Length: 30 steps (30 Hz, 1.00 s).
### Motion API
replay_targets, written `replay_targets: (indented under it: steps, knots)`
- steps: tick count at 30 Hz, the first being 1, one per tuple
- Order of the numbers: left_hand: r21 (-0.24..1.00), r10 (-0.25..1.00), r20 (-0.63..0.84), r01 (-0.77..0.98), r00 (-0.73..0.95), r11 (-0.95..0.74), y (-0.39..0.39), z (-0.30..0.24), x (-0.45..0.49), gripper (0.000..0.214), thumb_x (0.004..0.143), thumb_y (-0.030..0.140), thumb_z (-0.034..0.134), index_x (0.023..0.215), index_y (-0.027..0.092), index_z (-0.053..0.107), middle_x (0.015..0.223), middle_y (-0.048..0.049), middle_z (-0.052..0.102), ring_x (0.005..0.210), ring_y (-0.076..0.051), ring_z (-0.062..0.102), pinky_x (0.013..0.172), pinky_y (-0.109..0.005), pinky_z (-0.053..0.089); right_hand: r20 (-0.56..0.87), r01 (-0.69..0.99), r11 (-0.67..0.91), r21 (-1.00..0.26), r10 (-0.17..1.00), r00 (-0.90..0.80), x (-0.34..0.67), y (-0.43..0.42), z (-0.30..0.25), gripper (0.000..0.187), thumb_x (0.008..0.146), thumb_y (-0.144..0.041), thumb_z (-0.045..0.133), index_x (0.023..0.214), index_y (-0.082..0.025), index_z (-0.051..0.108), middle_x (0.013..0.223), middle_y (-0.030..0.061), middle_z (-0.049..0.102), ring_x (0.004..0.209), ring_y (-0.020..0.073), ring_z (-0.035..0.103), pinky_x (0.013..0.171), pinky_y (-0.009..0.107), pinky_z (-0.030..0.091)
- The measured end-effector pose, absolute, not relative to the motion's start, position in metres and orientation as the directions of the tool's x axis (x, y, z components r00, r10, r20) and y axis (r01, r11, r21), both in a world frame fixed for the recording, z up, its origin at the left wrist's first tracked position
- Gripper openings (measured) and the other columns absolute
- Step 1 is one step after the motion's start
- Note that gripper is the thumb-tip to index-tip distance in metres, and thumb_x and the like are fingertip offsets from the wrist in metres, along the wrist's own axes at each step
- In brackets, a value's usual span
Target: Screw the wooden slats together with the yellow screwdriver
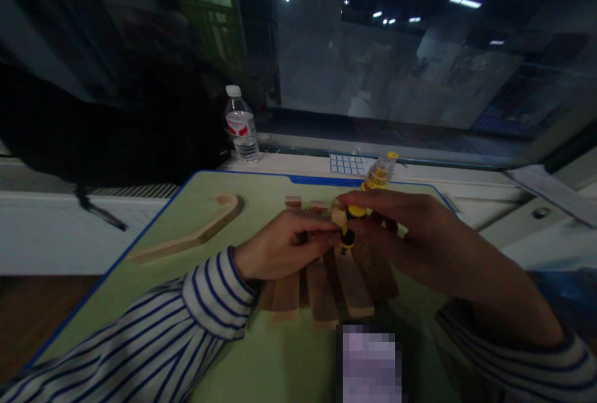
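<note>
My right hand grips a yellow and black screwdriver by its shaft, the clear yellow handle pointing up and away. Its tip points down at a set of parallel wooden slats lying on the green mat. My left hand rests on the slats with its fingers pinched together right at the screwdriver's tip; what they pinch is too small to make out. Both sleeves are striped blue and white.
A curved wooden piece lies on the mat to the left. A water bottle stands on the white ledge behind the mat, next to a blue grid card. A dark bag fills the left background.
</note>
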<state>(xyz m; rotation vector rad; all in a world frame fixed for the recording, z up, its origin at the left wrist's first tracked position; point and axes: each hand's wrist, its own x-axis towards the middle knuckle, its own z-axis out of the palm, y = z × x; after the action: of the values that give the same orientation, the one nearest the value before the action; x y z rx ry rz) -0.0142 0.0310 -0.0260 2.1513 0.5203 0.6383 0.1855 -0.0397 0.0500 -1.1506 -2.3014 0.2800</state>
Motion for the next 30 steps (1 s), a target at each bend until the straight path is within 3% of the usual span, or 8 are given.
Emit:
replay_targets:
  steps: [5, 9, 13, 21, 28, 30]
  knots:
    - [0.774, 0.649, 0.361, 0.173, 0.669, -0.609, 0.031, -0.037, -0.023, 0.024, 0.091, 0.024, 0.05, 0.091, 0.012, 0.071, 0.08, -0.0066, 0.071, 0.078, -0.017, 0.065, 0.073, -0.025, 0.05, 0.354, 0.658, 0.628, -0.416, 0.778, -0.519, 0.192, -0.044, 0.055, 0.039, 0.091, -0.014, 0.052, 0.128, -0.028, 0.056, 0.119, -0.0008, 0.069, 0.102, 0.0104, 0.066, 0.09, 0.02, 0.05]
    - [0.701, 0.621, 0.521, 0.121, 0.585, -0.703, 0.032, -0.05, -0.032, 0.025, 0.089, 0.018, 0.047, 0.093, 0.013, 0.071, 0.089, -0.0082, 0.072, 0.084, -0.017, 0.067, 0.079, -0.027, 0.051, 0.361, 0.672, 0.604, -0.428, 0.796, -0.486, 0.194, -0.043, 0.055, 0.039, 0.091, -0.019, 0.051, 0.125, -0.035, 0.057, 0.118, -0.0051, 0.07, 0.1, 0.0122, 0.068, 0.09, 0.02, 0.052]
    - [0.641, 0.54, 0.635, 0.014, 0.552, -0.768, 0.034, -0.055, -0.034, 0.026, 0.088, 0.013, 0.045, 0.097, 0.014, 0.069, 0.093, -0.0089, 0.072, 0.089, -0.019, 0.067, 0.081, -0.031, 0.052, 0.371, 0.645, 0.613, -0.455, 0.79, -0.489, 0.192, -0.04, 0.051, 0.045, 0.081, -0.03, 0.06, 0.125, -0.041, 0.059, 0.114, -0.0069, 0.071, 0.091, 0.0197, 0.072, 0.075, 0.024, 0.06]
    - [0.643, 0.543, 0.626, 0.024, 0.559, -0.766, 0.034, -0.053, -0.034, 0.028, 0.085, 0.007, 0.045, 0.099, 0.015, 0.067, 0.089, -0.0078, 0.071, 0.088, -0.018, 0.067, 0.076, -0.028, 0.053, 0.39, 0.69, 0.62, -0.374, 0.78, -0.489, 0.164, -0.023, 0.043, 0.035, 0.077, -0.041, 0.063, 0.111, -0.046, 0.067, 0.098, -0.0056, 0.075, 0.092, 0.0264, 0.071, 0.065, 0.03, 0.063]
    - [0.644, 0.549, 0.624, 0.03, 0.556, -0.764, 0.033, -0.048, -0.033, 0.028, 0.082, 0.007, 0.046, 0.097, 0.015, 0.067, 0.084, -0.0054, 0.07, 0.079, -0.016, 0.066, 0.071, -0.026, 0.052, 0.395, 0.766, 0.507, -0.395, 0.846, -0.356, 0.19, -0.038, 0.038, 0.043, 0.08, -0.039, 0.061, 0.122, -0.048, 0.055, 0.1, -0.0059, 0.075, 0.081, 0.0237, 0.073, 0.057, 0.027, 0.063]
    - [0.639, 0.545, 0.633, 0.025, 0.551, -0.768, 0.033, -0.048, -0.033, 0.028, 0.081, 0.007, 0.046, 0.098, 0.016, 0.067, 0.084, -0.0046, 0.07, 0.079, -0.015, 0.065, 0.071, -0.026, 0.052, 0.335, 0.806, 0.447, -0.388, 0.883, -0.328, 0.203, -0.045, 0.032, 0.045, 0.081, -0.044, 0.061, 0.124, -0.047, 0.051, 0.105, -0.0067, 0.074, 0.08, 0.021, 0.073, 0.055, 0.022, 0.062]
